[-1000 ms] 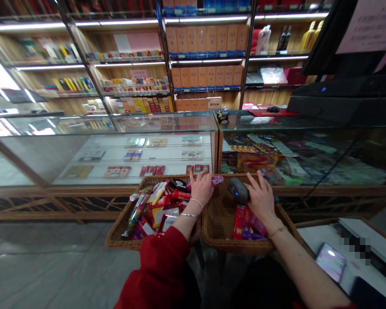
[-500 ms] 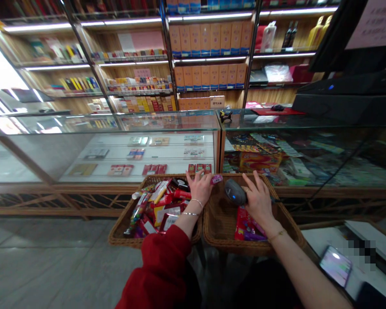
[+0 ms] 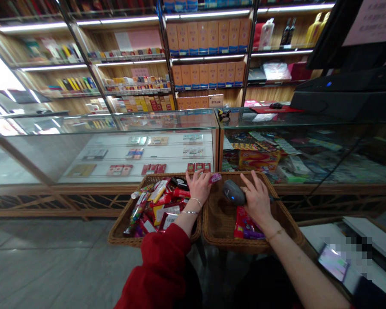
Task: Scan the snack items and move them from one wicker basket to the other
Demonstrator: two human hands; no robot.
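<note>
My left hand (image 3: 199,186) is closed on a small pink-purple packet (image 3: 215,178), which sticks out to the right of its fingers. Below that hand lies the left wicker basket (image 3: 117,229), filled with wrapped snacks (image 3: 165,206) in red, yellow and purple. In my right hand (image 3: 257,197) is a dark grey barcode scanner (image 3: 233,193) with a blue light, its head pointing left toward the packet. The scanner hangs over the right wicker basket (image 3: 217,238), where a few red and purple packets (image 3: 246,225) lie, partly hidden by my right wrist.
Behind the baskets runs a glass display counter (image 3: 154,122) with small boxes inside. Stocked shelves (image 3: 209,60) line the wall. A dark monitor and its base (image 3: 344,96) stand on the counter at right. A phone (image 3: 334,262) lies on a white surface at lower right.
The packet in my left hand has tilted slightly upward. My right hand and the scanner have barely shifted, and the whole view has moved a little.
</note>
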